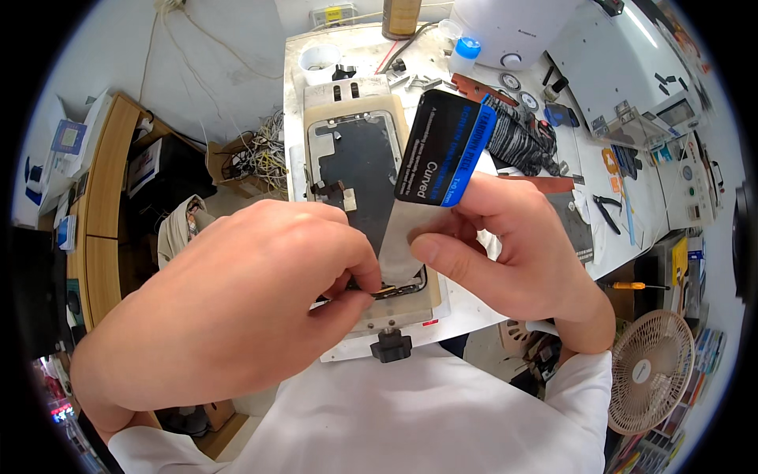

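Note:
A phone (359, 166) with a dark back panel and a metal-edged frame lies in a flat beige clamp (410, 316) on the white table. Between thumb and fingers, my right hand (517, 253) is closed on a thin metal pry card (401, 241) with a black and blue label. The card slants over the phone, its bare metal end reaching the near edge of the frame. My left hand (260, 276) is pinched at that same edge, left of the card's tip. Whatever lies between its fingertips is hidden. A small flex cable (335, 193) shows on the phone's left side.
The clamp's black knob (392, 345) faces me. Pliers (606, 213), a striped dark sleeve or cloth (517, 134), and a blue-capped bottle (466, 54) sit on the right and far table. A white machine (513, 31) stands behind. A fan (651, 371) is at lower right.

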Action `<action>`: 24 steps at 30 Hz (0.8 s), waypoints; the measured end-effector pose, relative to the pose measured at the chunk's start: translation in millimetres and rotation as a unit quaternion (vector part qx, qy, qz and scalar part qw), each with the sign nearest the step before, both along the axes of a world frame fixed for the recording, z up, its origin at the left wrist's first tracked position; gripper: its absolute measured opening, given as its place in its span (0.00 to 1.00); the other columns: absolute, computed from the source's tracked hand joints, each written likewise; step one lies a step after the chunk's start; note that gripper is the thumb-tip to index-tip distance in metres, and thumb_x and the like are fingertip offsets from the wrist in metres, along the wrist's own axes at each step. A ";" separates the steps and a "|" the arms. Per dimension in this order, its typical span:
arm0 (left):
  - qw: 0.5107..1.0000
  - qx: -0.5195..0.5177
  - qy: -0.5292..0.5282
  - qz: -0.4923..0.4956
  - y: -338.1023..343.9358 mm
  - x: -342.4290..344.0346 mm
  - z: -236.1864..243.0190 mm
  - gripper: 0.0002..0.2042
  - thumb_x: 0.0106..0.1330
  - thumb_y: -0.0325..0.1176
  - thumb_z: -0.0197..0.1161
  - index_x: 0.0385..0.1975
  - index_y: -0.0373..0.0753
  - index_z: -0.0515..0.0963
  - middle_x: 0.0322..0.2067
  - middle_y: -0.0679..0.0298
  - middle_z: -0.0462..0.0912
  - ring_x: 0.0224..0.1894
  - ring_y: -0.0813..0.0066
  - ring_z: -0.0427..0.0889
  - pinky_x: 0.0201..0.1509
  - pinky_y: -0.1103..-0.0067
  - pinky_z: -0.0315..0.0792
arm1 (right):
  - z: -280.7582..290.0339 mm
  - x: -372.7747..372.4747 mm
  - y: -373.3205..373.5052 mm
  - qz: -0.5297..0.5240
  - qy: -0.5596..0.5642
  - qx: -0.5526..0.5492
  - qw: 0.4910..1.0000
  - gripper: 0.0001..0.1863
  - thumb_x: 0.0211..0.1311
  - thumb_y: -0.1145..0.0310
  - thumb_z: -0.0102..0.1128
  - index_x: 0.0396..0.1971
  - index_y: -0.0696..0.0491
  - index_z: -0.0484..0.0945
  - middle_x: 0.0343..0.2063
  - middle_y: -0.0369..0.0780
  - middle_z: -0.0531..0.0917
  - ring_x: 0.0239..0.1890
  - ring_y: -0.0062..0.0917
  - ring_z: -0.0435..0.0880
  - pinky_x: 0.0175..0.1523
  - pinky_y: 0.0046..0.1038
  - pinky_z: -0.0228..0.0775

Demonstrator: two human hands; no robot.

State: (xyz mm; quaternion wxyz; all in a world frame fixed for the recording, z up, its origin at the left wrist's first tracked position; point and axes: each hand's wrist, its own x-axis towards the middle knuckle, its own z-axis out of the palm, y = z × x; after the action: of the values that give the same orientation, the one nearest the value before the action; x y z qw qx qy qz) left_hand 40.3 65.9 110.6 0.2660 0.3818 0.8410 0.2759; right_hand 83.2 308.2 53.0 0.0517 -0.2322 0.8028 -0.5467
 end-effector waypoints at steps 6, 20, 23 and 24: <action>1.000 0.018 -0.007 0.013 -2.8 -0.4 -1.2 0.04 0.59 0.24 0.71 0.32 0.34 0.83 0.28 0.63 0.82 0.24 0.72 0.77 0.27 0.78 0.69 | 4.2 -6.5 -0.9 0.022 0.049 0.025 0.998 0.16 0.62 0.77 0.66 0.50 0.60 0.83 0.26 0.36 0.86 0.18 0.16 0.74 0.25 0.20 0.66; 0.991 0.001 -0.016 0.134 3.1 1.3 13.0 0.08 0.64 0.28 0.73 0.33 0.32 0.81 0.24 0.69 0.82 0.22 0.88 0.74 0.24 0.86 0.65 | 16.1 -26.5 -6.0 0.076 0.046 0.115 0.989 0.09 0.60 0.72 0.69 0.37 0.57 0.79 0.25 0.41 0.79 0.22 0.34 0.78 0.28 0.31 0.68; 0.986 -0.009 -0.061 0.154 2.9 -2.4 10.6 0.07 0.65 0.27 0.72 0.34 0.32 0.82 0.25 0.71 0.81 0.23 0.91 0.73 0.23 0.87 0.64 | 18.2 -27.4 -6.7 0.079 0.024 0.121 0.989 0.08 0.61 0.73 0.68 0.38 0.57 0.79 0.26 0.41 0.80 0.24 0.35 0.79 0.29 0.31 0.69; 0.986 -0.006 -0.065 0.155 2.6 -3.2 9.4 0.06 0.65 0.27 0.72 0.34 0.32 0.82 0.25 0.71 0.81 0.23 0.91 0.73 0.23 0.87 0.64 | 16.8 -27.5 -6.4 0.080 0.026 0.119 0.989 0.08 0.61 0.73 0.68 0.38 0.57 0.79 0.26 0.41 0.80 0.24 0.35 0.79 0.29 0.31 0.70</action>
State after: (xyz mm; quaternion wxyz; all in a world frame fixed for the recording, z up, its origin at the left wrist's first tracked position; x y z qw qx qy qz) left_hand 37.2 68.5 120.0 0.2768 0.2261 0.8726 0.3330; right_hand 55.7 301.8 69.8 0.1016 -0.3020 0.8422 -0.4350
